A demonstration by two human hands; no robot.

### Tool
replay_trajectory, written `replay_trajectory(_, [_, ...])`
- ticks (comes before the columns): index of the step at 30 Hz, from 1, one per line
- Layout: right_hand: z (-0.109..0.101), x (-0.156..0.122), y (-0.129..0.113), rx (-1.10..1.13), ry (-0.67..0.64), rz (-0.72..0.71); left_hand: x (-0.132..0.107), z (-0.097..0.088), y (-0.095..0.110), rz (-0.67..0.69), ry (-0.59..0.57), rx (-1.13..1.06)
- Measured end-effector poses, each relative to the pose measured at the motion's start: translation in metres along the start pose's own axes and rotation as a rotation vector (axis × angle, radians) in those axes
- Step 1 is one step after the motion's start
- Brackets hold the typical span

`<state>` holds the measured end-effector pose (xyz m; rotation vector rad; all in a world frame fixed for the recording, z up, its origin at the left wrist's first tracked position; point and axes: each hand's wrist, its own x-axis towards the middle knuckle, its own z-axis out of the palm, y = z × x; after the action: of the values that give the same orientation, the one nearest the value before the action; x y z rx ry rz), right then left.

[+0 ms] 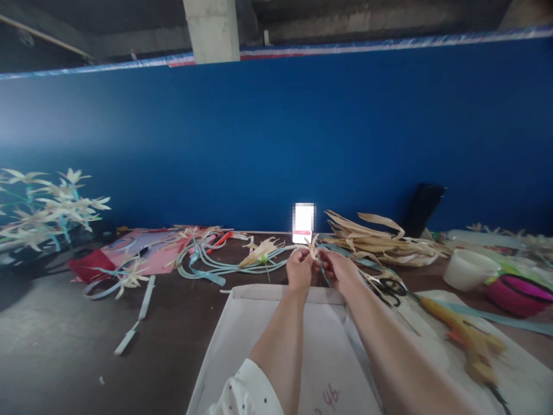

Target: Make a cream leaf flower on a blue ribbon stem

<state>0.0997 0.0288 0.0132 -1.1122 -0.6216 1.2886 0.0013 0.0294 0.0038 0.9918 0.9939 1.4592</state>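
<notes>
Above the far edge of a white box lid (276,334), my left hand (299,270) and my right hand (340,268) meet, fingers pinched. Between their fingertips is a small pale dried-husk flower (312,249), petals pointing up. A light blue strip seems to hang by my right fingers; whether they hold it too is unclear. Just behind the hands stands a bright phone screen (302,236). Dried corn husks (371,245) are heaped to the right, and pale blue coiled cord (207,268) lies to the left.
At right are black scissors (391,291), a yellow glue gun (464,331), a white cup (470,270) and a pink container (518,295). Finished husk flowers (56,207) stand at far left, near a red ribbon roll (90,265). A blue partition (216,144) rises behind the table.
</notes>
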Motion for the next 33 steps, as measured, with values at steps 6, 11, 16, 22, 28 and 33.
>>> replay_trajectory(6, [-0.005,-0.008,-0.009,0.008,-0.014,0.039,0.003,0.000,-0.005,0.025,-0.002,-0.009])
replay_trajectory(11, [-0.007,-0.009,-0.006,-0.027,-0.073,0.114,0.002,0.000,-0.003,0.038,-0.024,-0.040])
replay_trajectory(16, [-0.004,-0.008,-0.004,-0.030,-0.090,0.094,0.001,0.000,-0.003,0.020,-0.026,-0.033])
replay_trajectory(22, [-0.004,-0.005,-0.005,0.027,-0.068,0.036,-0.002,0.000,0.003,0.029,-0.019,-0.003])
replay_trajectory(28, [-0.006,-0.007,-0.010,0.122,-0.091,-0.032,-0.002,0.000,0.004,0.007,-0.009,0.019])
replay_trajectory(33, [-0.009,-0.011,-0.016,0.206,-0.118,-0.110,0.001,0.000,0.000,0.035,-0.025,0.010])
